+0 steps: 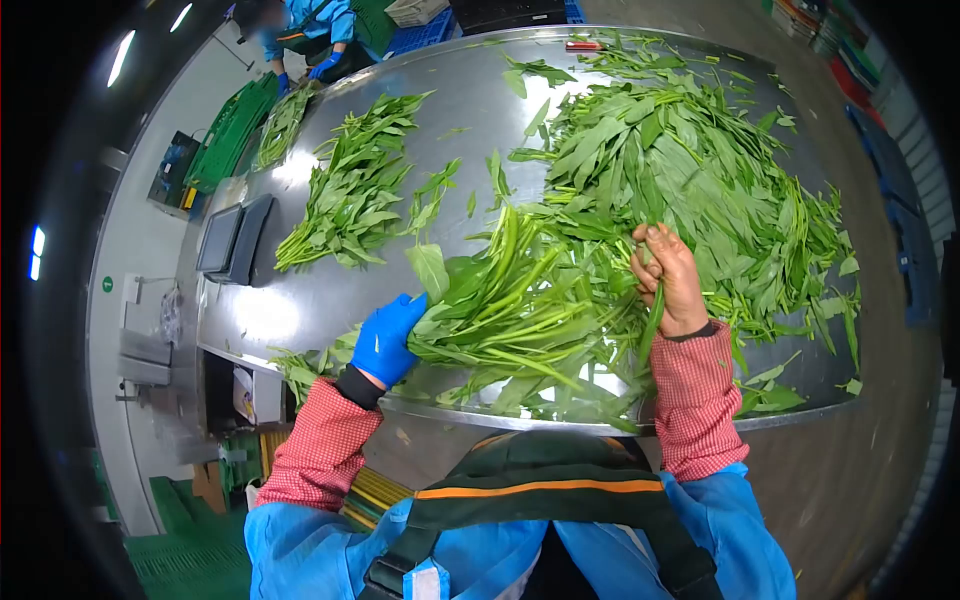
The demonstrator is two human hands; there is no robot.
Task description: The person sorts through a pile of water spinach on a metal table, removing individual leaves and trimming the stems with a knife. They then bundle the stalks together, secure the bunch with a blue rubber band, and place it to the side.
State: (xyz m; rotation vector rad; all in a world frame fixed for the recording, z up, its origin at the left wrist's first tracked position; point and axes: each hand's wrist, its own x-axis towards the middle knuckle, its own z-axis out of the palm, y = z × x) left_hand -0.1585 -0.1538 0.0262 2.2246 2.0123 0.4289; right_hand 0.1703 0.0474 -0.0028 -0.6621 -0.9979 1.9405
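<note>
My left hand, in a blue glove, is closed around the leafy end of a bunch of water spinach. The bunch's pale green stems fan out to the right above the table's near edge. Bare of any glove, my right hand has its fingers curled round a green stem with leaves, part of which hangs down below the fist. Just beyond my right hand lies a large loose pile of the same greens. Some leaves lie scattered under and around both hands.
Farther left on the metal table lies a separate bundle of greens. Beside it is a dark grey scale-like box. A red-handled object rests at the far edge. Another person in blue gloves works at the far left, near green crates.
</note>
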